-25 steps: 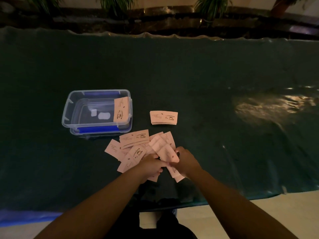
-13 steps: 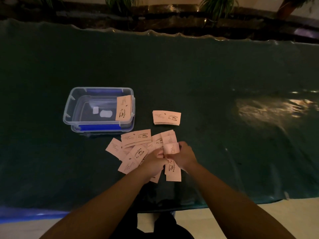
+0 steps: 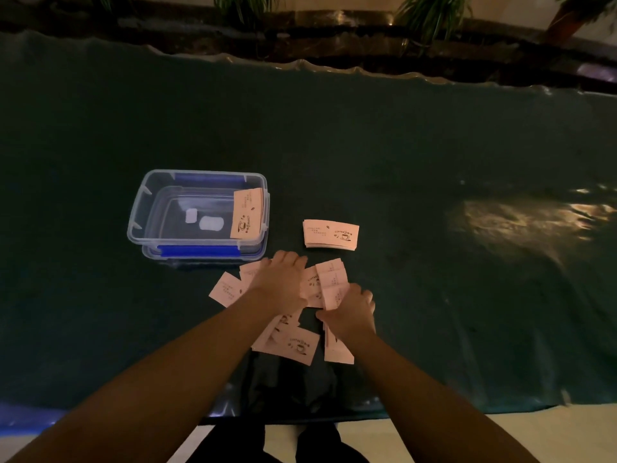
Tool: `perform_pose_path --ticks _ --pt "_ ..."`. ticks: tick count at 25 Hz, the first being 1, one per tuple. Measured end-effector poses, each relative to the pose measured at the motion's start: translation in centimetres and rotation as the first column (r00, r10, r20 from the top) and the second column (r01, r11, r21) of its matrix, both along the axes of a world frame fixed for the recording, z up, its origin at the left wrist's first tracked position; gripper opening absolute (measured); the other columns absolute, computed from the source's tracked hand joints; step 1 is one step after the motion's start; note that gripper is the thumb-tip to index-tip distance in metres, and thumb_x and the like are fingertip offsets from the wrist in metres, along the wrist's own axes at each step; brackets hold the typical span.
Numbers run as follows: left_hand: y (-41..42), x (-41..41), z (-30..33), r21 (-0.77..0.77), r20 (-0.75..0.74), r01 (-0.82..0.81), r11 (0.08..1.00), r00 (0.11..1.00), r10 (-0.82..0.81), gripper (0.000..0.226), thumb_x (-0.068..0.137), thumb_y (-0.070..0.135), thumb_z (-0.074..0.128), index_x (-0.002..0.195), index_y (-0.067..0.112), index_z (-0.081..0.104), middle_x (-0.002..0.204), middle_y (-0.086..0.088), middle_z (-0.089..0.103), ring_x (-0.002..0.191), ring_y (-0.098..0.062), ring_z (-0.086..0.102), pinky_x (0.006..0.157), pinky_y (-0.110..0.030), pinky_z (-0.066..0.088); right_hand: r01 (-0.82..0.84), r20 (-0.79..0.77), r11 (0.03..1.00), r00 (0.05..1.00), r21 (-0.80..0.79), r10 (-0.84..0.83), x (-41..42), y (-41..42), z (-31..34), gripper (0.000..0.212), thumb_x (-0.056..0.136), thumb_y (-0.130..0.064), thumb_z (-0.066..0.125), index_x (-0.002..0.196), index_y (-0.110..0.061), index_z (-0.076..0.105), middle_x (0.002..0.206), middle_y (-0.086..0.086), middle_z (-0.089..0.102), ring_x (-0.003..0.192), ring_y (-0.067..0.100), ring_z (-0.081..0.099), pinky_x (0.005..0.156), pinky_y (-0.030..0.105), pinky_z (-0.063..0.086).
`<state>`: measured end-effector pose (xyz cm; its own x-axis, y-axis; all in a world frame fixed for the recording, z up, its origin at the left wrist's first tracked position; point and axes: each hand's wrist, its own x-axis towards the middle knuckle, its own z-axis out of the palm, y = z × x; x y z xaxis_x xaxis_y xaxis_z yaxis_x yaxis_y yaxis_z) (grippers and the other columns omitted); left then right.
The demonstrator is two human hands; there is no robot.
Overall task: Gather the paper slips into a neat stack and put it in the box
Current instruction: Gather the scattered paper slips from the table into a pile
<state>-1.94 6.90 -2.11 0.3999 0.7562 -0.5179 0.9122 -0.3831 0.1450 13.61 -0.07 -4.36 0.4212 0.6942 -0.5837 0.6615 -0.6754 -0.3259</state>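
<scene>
Several pink paper slips [image 3: 298, 346] printed with a coffee cup lie scattered on the dark green table cover just in front of me. My left hand [image 3: 282, 282] lies flat, fingers spread, on the slips near the box. My right hand [image 3: 350, 312] is closed on a few upright slips [image 3: 334, 285]. A neat stack of slips [image 3: 330, 233] rests to the right of the clear plastic box [image 3: 140, 212]. One slip [image 3: 247, 213] leans inside the box against its right wall.
The box sits on its blue-clipped lid [image 3: 197, 251]. The green cover [image 3: 400, 162] ends at a wavy far edge, with a dark ledge and plants [image 3: 430, 15] behind. A bright reflection [image 3: 521, 222] shows at the right. The table's near edge is close to my body.
My left hand has let go near the right hand and moved forward and left, flat onto the slips by the box. The right hand stays closed on its slips. The camera has tilted slightly.
</scene>
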Motion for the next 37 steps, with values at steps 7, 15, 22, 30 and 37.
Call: perform_pose_path --ticks 7,15,22,30,37 --pt "0.8 1.2 -0.5 0.0 -0.108 0.088 0.996 0.99 -0.088 0.087 0.078 0.056 0.082 0.152 0.029 0.047 0.152 -0.005 0.045 0.14 -0.029 0.043 0.116 -0.056 0.039 0.016 -0.033 1.0 0.999 0.012 -0.015 1.2 0.5 0.1 0.098 0.077 -0.039 0.094 0.154 -0.016 0.039 0.154 0.008 0.043 0.146 0.031 0.04 0.112 0.052 0.051" --pt "1.3 1.7 -0.8 -0.048 -0.161 0.177 0.983 0.97 -0.182 0.09 0.08 0.052 0.083 0.155 0.024 0.042 0.155 -0.006 0.045 0.144 -0.032 0.039 0.116 -0.06 0.038 -0.077 -0.01 0.997 0.997 -0.007 0.077 2.2 1.2 0.4 0.091 0.08 -0.035 0.091 0.154 -0.016 0.04 0.149 0.01 0.045 0.144 0.034 0.042 0.109 0.052 0.051" --pt "1.9 1.7 -0.7 -0.005 -0.188 0.385 0.923 0.906 -0.379 0.087 0.079 0.037 0.086 0.154 0.024 0.044 0.155 -0.007 0.049 0.145 -0.033 0.038 0.117 -0.063 0.033 -0.13 -0.034 0.991 0.991 -0.044 0.128 2.8 1.8 0.6 0.095 0.079 -0.04 0.091 0.156 -0.021 0.04 0.153 0.01 0.045 0.146 0.034 0.041 0.113 0.054 0.048" --pt "-0.3 -1.2 -1.8 0.171 -0.034 0.378 0.91 0.925 -0.378 0.066 0.089 0.023 0.077 0.149 0.032 0.053 0.163 -0.002 0.043 0.151 -0.032 0.033 0.122 -0.057 0.028 -0.145 -0.195 0.989 0.97 0.008 0.144 2.2 1.8 0.7 0.092 0.077 -0.038 0.094 0.152 -0.015 0.047 0.146 0.011 0.055 0.133 0.03 0.056 0.106 0.049 0.053" --pt "-4.6 -2.1 -4.1 0.121 0.031 -0.127 0.985 0.992 0.124 0.041 0.099 0.031 0.067 0.138 0.023 0.057 0.134 -0.003 0.064 0.12 -0.023 0.06 0.104 -0.043 0.049 -0.037 -0.316 0.999 0.948 -0.009 0.032 -0.6 2.1 0.7 0.055 0.092 -0.04 0.081 0.135 -0.015 0.056 0.12 0.003 0.067 0.104 0.022 0.069 0.078 0.036 0.057"
